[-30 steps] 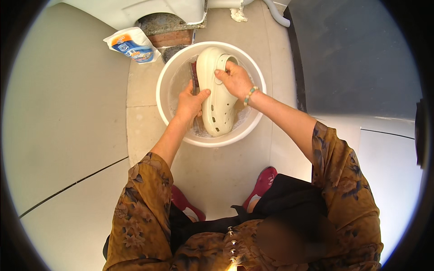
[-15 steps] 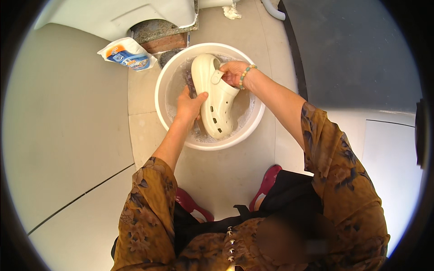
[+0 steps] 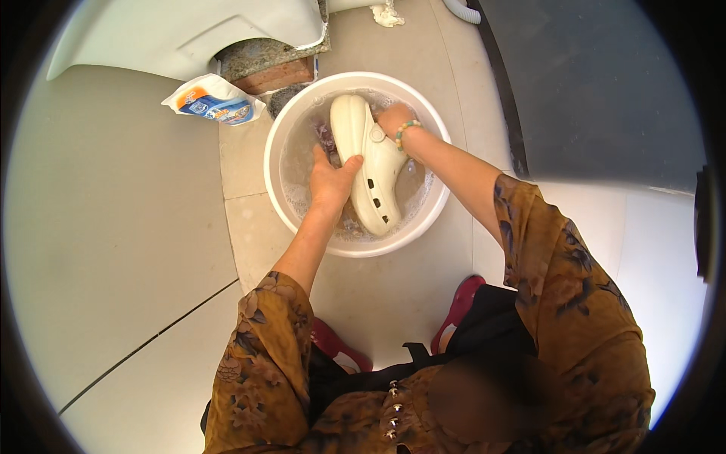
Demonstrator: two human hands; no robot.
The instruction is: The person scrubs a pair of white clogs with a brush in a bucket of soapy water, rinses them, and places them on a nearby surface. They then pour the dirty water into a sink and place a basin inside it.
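A cream clog with side holes and a heel strap is tilted onto its side in a round white basin of cloudy, sudsy water. My left hand holds the clog from the left, thumb across its side and the other fingers reaching down past the edge. At the clog's foot opening, near the strap, is my right hand, wearing a beaded bracelet. The clog and wrist hide its fingers, so what they grip does not show. Something dark and purplish lies in the water beside the clog.
A white, blue and orange pouch lies on the floor left of the basin. Behind it, a brick and stone prop up a white fixture. A dark panel stands to the right, by a grey hose. My red shoes are in front.
The clog has rolled further onto its side, turning its opening to the right and away from view. My right hand's fingers, partly visible before, are now hidden. The left hand keeps its hold.
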